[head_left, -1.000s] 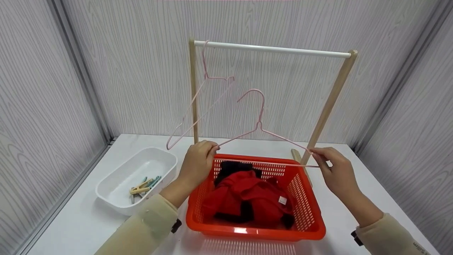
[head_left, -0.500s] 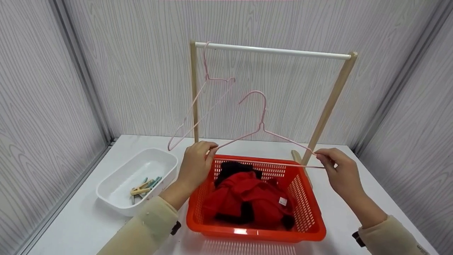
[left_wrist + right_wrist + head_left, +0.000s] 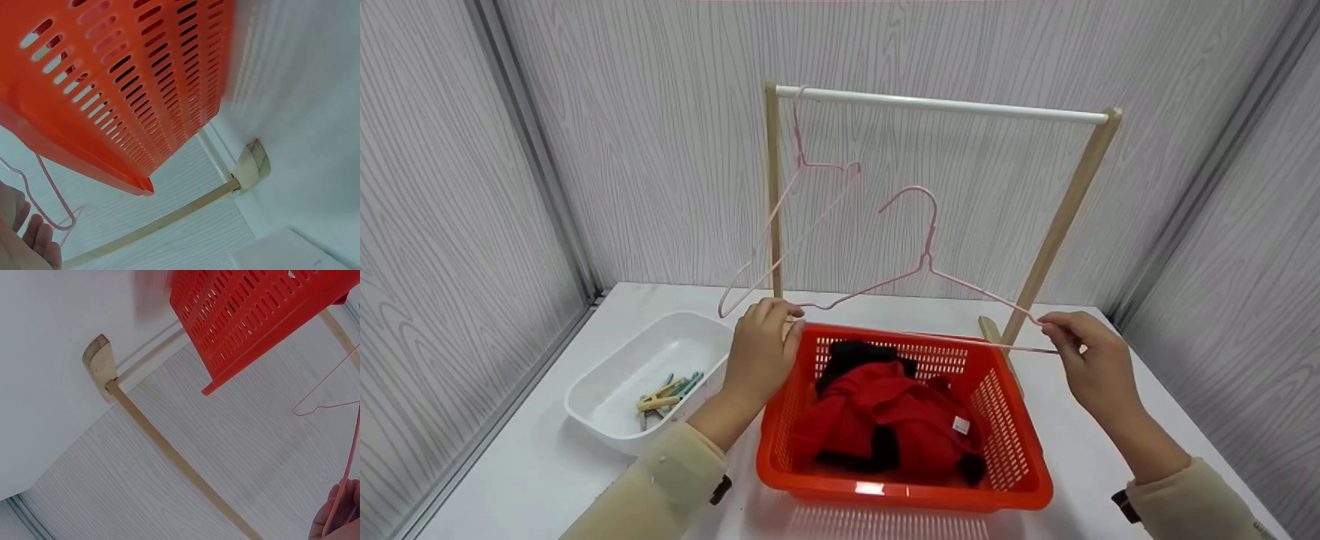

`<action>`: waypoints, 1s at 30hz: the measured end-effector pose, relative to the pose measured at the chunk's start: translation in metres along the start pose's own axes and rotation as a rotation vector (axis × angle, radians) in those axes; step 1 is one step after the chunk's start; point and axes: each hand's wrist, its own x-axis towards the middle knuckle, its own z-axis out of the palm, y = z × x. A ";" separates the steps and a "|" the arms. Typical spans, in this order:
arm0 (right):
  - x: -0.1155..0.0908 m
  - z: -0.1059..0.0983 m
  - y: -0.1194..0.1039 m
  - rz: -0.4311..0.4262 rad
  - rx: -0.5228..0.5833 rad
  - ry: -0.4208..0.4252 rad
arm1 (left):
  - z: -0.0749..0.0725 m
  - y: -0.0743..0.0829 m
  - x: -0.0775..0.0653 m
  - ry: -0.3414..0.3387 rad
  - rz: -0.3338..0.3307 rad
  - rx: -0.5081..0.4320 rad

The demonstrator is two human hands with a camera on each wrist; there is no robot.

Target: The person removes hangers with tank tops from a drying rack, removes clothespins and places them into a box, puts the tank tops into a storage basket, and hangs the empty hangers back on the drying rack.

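Over the red basket (image 3: pixel 904 491), a pink wire clothes hanger (image 3: pixel 929 244) is held up level with its hook on top. My right hand (image 3: pixel 1095 367) pinches its right corner between thumb and fingers. At the opposite end my left hand (image 3: pixel 765 349) has curled fingers and thumb around the left corner, whose notch shows just beside the fingertips. In the left wrist view the hanger's looped end (image 3: pixel 66 224) lies close to my fingers. The basket holds red clothing (image 3: pixel 892 409) with black parts and a small white tag.
Behind the basket stands a rack with a white rail (image 3: pixel 952 103) and wooden legs. A second pink hanger (image 3: pixel 801 161) hangs from the rail's left end. To the left, a white tub (image 3: pixel 619 367) contains several clothespins (image 3: pixel 664 397). Patterned walls enclose the white table (image 3: pixel 510 465).
My left hand has slid outward to the left along the hanger, uncovering its left notch. My right hand and the hanger have shifted slightly right.
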 end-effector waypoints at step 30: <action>0.002 -0.010 0.004 0.035 -0.049 0.054 | 0.013 -0.010 -0.035 -0.232 -0.193 0.105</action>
